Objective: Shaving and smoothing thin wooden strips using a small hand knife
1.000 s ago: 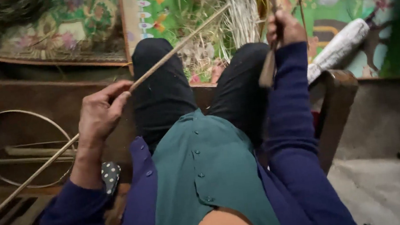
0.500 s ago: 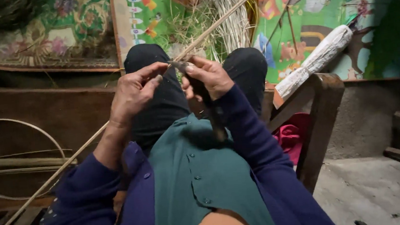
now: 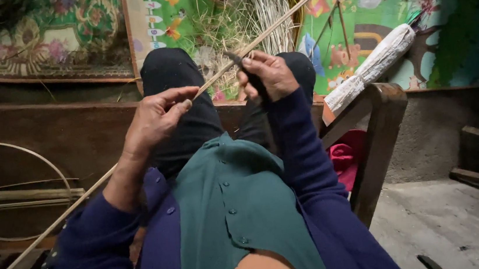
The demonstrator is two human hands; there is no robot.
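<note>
A long thin bamboo strip (image 3: 276, 24) runs diagonally from the lower left to the upper right, over my knees. My left hand (image 3: 156, 116) pinches the strip between thumb and fingers near its middle. My right hand (image 3: 269, 74) is closed on a dark knife (image 3: 235, 57), whose blade rests against the strip just past my left fingers. I sit with knees in dark trousers, wearing a green garment with blue sleeves.
A wooden chair arm (image 3: 383, 132) stands at my right with a red cloth (image 3: 344, 156) beside it. A rolled white bundle (image 3: 371, 69) lies on the colourful mat (image 3: 418, 41). Pale dry fibres (image 3: 256, 7) are heaped ahead. A bent hoop (image 3: 13, 150) lies at left.
My right hand has come down from the upper right to the strip. The two hands were close together half a second ago; now the right hand with the knife sits farther along the strip.
</note>
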